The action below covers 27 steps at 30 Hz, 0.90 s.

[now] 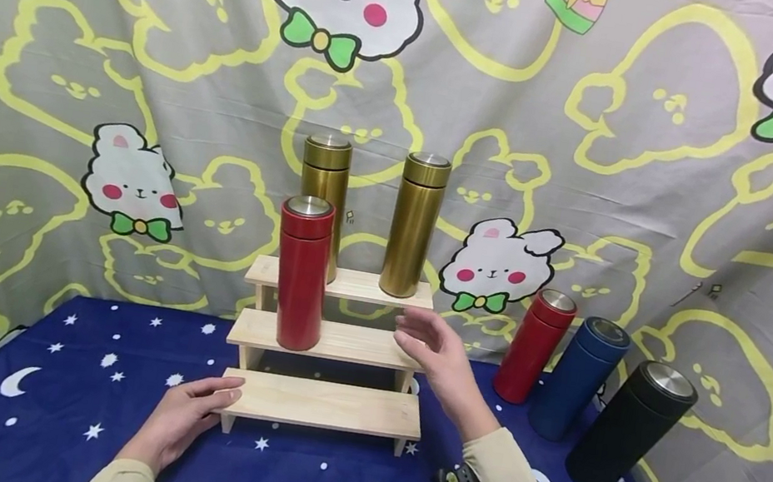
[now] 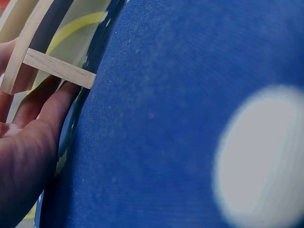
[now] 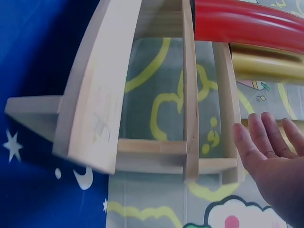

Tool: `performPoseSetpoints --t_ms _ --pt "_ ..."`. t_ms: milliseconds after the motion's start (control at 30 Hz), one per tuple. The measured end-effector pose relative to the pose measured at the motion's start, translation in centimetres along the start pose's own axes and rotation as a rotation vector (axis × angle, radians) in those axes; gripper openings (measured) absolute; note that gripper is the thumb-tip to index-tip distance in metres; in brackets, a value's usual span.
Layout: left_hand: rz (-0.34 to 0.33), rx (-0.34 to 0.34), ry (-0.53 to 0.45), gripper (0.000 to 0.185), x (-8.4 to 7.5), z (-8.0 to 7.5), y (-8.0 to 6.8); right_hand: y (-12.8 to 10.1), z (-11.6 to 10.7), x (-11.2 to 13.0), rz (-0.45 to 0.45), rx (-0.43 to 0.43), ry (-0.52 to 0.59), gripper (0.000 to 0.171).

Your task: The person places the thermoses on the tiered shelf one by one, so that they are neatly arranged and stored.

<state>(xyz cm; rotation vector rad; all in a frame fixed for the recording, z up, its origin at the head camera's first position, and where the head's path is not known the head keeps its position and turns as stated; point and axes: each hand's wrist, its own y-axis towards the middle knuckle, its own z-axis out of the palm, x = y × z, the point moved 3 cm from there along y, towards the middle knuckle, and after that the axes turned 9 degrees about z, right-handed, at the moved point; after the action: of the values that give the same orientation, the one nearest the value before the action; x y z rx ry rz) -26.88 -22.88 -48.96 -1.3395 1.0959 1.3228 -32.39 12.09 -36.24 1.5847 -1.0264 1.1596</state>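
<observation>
Head view, rack: a three-step wooden rack (image 1: 326,403) stands at frame centre on the blue starred cloth (image 1: 66,393).
Head view, flasks: a red flask (image 1: 301,274) stands upright on the middle step; two gold flasks (image 1: 413,225) stand on the top step; a second red (image 1: 532,346), a blue (image 1: 577,378) and a black flask (image 1: 630,428) lean against the backdrop at right.
Head view, left hand (image 1: 184,415): flat on the cloth, fingers straight, fingertips touching the bottom step's left end, grasping nothing.
Head view, right hand (image 1: 433,354): in the air just right of the middle step, fingers relaxed and spread, holding nothing.
Left wrist view: fingers (image 2: 47,107) lie against the rack's leg (image 2: 59,69), upper left.
Right wrist view: palm (image 3: 273,152) released, lower right, beside the rack (image 3: 102,95); red flask (image 3: 247,21) at top.
</observation>
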Motion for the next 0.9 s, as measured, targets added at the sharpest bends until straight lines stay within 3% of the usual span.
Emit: performPoseSetpoints --t_ms 400,900 --pt "0.006 0.003 -0.001 0.039 -0.1 -0.1 -0.1 -2.9 -4.0 -0.8 0.019 -0.109 -0.077 0.050" --pt "0.006 -0.006 -0.009 0.039 0.1 -0.1 -0.1 -7.1 -10.5 -2.6 0.000 -0.185 -0.050 0.044"
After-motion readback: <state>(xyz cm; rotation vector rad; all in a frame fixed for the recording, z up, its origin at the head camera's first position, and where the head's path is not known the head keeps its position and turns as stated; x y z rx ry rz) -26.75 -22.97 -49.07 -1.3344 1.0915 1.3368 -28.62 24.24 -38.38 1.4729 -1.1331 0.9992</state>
